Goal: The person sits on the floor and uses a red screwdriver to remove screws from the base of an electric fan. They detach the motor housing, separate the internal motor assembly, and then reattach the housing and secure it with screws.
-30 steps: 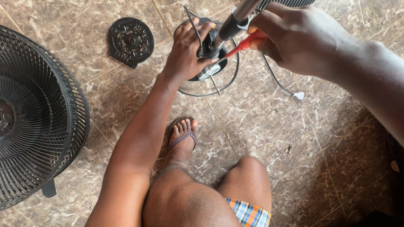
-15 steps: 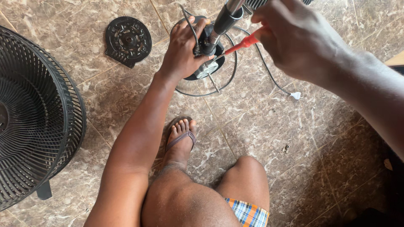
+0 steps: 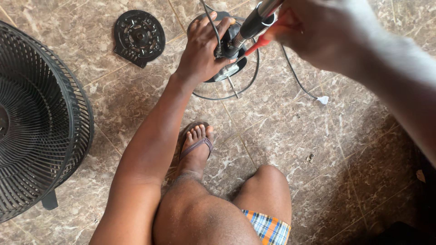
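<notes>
So the left hand is planted on top of a small black fan motor housing sitting on the tiled floor, fingers wrapped over it in a firm grip, pinning it down. The right hand comes in from the top right, a bit blurred, its grip closed round a red-handled screwdriver whose tip meets the top of the housing. A metal pole with a dark collar rises out of the housing toward the camera, right next to the screwdriver. A thin dark cable loops around the housing and trails off to a small white plug. A round black slotted cover lies just left of it, and a big black fan grille sits at the far left. A sandalled foot rests on the tiles below.
</notes>
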